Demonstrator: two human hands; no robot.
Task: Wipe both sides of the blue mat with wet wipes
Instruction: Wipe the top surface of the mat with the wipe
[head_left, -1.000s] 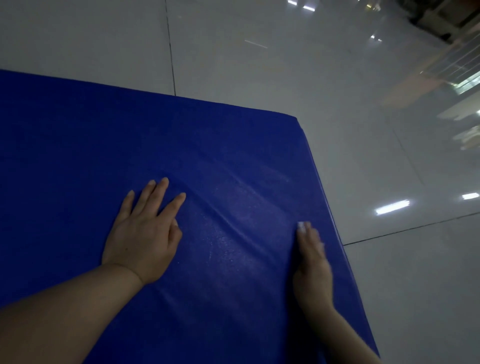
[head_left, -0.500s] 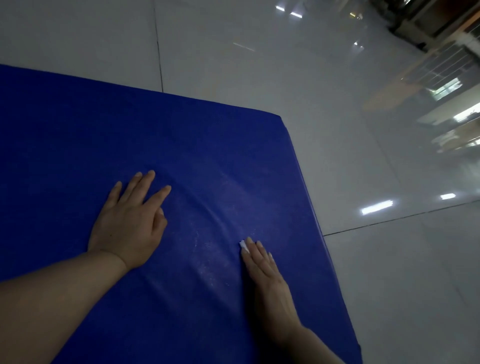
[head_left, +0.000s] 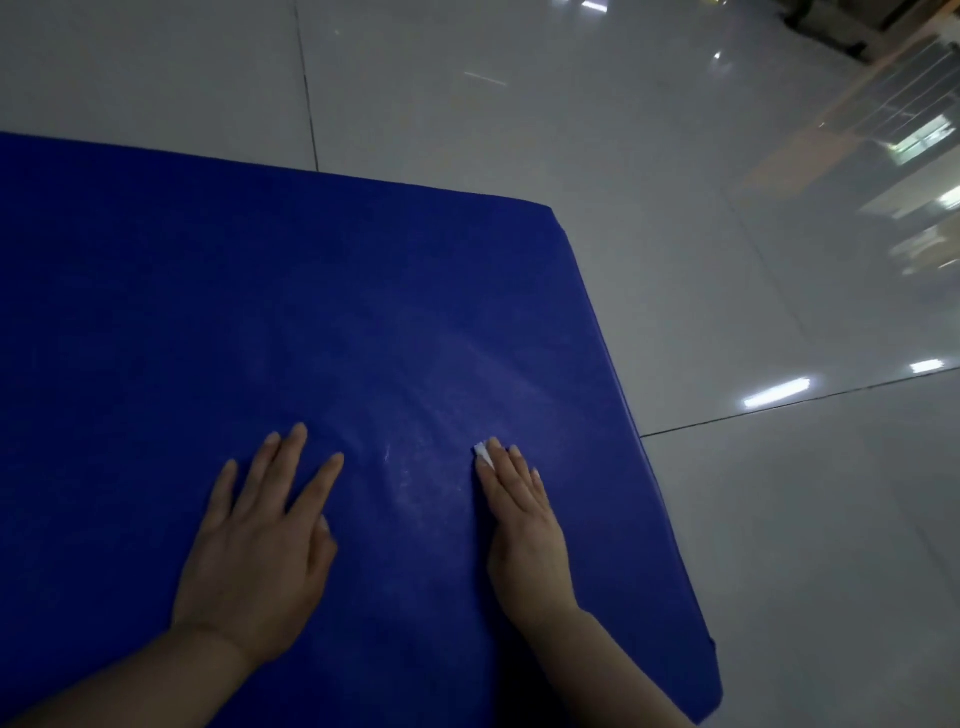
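The blue mat (head_left: 260, 312) lies flat on the floor and fills most of the view, its far right corner at the upper middle. My left hand (head_left: 260, 545) rests palm down on the mat, fingers spread, holding nothing. My right hand (head_left: 524, 525) lies flat on the mat to its right, pressing a white wet wipe (head_left: 483, 453) under the fingers; only a small corner of the wipe shows past the fingertips. A faint wet sheen marks the mat between my hands.
Glossy pale floor tiles (head_left: 727, 260) surround the mat at the back and right, with dark grout lines and light reflections. Furniture or shelving (head_left: 852, 31) sits far off at the top right.
My right hand slid the wipe leftward from the mat's right edge toward the middle, then stayed near there. My left hand stayed planted on the mat.
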